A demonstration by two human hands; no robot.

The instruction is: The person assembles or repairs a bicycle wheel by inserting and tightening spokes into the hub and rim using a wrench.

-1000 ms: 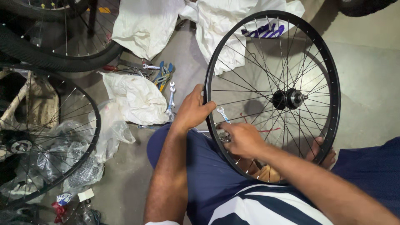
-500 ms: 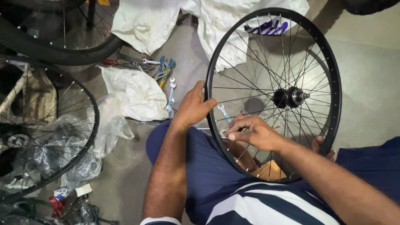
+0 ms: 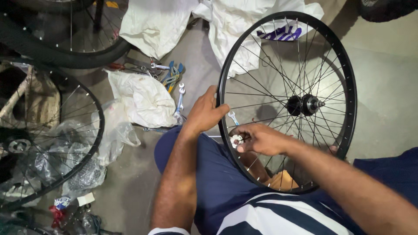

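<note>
A black spoked bicycle wheel rim (image 3: pixel 351 82) stands upright on my lap, its hub (image 3: pixel 304 104) right of centre. My left hand (image 3: pixel 205 114) grips the rim's left side, thumb over the edge. Inside the rim, among the lower-left spokes, my right hand (image 3: pixel 260 139) holds a small round silver spoke tool (image 3: pixel 237 140) against a spoke near the rim. A small spanner (image 3: pixel 233 117) lies on the floor just behind the spokes.
Another spoked wheel (image 3: pixel 98 130) lies at the left over plastic bags. A tyred wheel (image 3: pixel 65 56) sits at top left. White cloths (image 3: pixel 152 26) and a heap of pliers and spanners (image 3: pixel 172 76) lie on the grey floor beyond my knee.
My right hand has shifted along the lower-left spokes with the spoke tool, turning at the wrist. My left hand has kept its grip on the rim.
</note>
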